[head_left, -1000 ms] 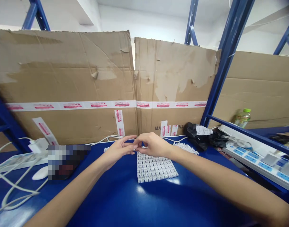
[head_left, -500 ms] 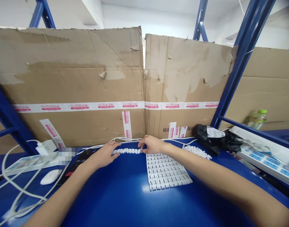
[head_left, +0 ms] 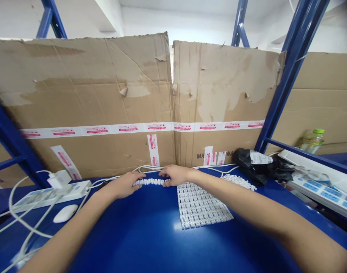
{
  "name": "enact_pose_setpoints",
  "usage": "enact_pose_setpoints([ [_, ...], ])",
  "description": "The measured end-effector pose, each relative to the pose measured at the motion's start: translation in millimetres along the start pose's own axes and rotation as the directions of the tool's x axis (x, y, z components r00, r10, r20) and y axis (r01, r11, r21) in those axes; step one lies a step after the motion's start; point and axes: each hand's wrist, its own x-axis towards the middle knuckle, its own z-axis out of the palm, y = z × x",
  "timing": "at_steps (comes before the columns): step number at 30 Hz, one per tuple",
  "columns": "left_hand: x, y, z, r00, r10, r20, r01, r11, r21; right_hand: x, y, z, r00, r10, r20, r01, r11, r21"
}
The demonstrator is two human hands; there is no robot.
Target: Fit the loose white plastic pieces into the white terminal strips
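Note:
A short row of small white plastic pieces point(head_left: 150, 182) lies side by side on the blue table between my hands. My left hand point(head_left: 125, 185) is curled around its left end, thumb in front and fingers behind. At the other end, my right hand point(head_left: 175, 175) has its thumb and fingers closed about the last pieces, which they partly hide. Just below my right wrist lies a flat mat of similar white strips point(head_left: 202, 208) set in parallel rows. Beyond my right forearm is a heap of loose small white pieces point(head_left: 239, 181).
Cardboard panels point(head_left: 105, 102) stand behind the blue table point(head_left: 145, 235). White cables and a power strip point(head_left: 79, 187) lie at left, near a white mouse point(head_left: 65, 213). A black plastic bag point(head_left: 250, 167) sits at back right, beside another power strip point(head_left: 324, 189).
My right hand has moved slightly left along the row, toward my left hand. My left forearm now covers most of the phone seen before. The view has shifted a little.

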Motion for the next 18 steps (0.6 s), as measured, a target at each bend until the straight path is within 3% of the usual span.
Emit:
enact_pose_setpoints([
  [7,18,18,-6.3,0.997,0.016,0.079,-0.016,1.000,-0.003,30,-10,1,0.985,0.091,0.146,-0.088,0.996,-0.027],
  [18,18,16,-9.1,0.996,0.020,0.082,-0.021,1.000,0.012,36,-7,7,0.990,0.013,0.138,-0.005,0.998,-0.056],
])
